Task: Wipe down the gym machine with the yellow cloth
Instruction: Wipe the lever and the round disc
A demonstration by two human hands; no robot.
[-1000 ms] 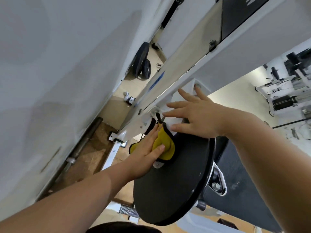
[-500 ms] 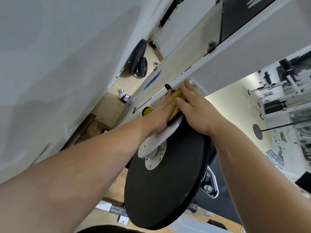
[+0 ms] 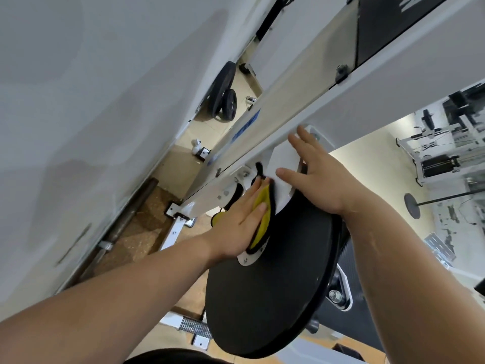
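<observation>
The yellow cloth (image 3: 263, 214), edged in black, lies flat against the white bracket (image 3: 282, 158) where it meets the black round disc (image 3: 267, 292) of the gym machine. My left hand (image 3: 240, 227) presses on the cloth with straight fingers, thumb across the yellow fabric. My right hand (image 3: 319, 177) rests with spread straight fingers on the white bracket and the disc's upper rim, just right of the cloth. The white frame beam (image 3: 286, 111) of the machine runs diagonally above both hands.
A pale wall (image 3: 91, 101) fills the left side. Black weight plates (image 3: 223, 93) lean by it on the tiled floor. A dark bar (image 3: 126, 214) lies along the wall's base. Other gym machines (image 3: 441, 153) stand at the right. Bolted brackets (image 3: 181, 214) sit below the frame.
My left hand slid the cloth down from the frame beam onto the bracket at the disc's hub. My right hand lifted off the cloth and spread on the white bracket.
</observation>
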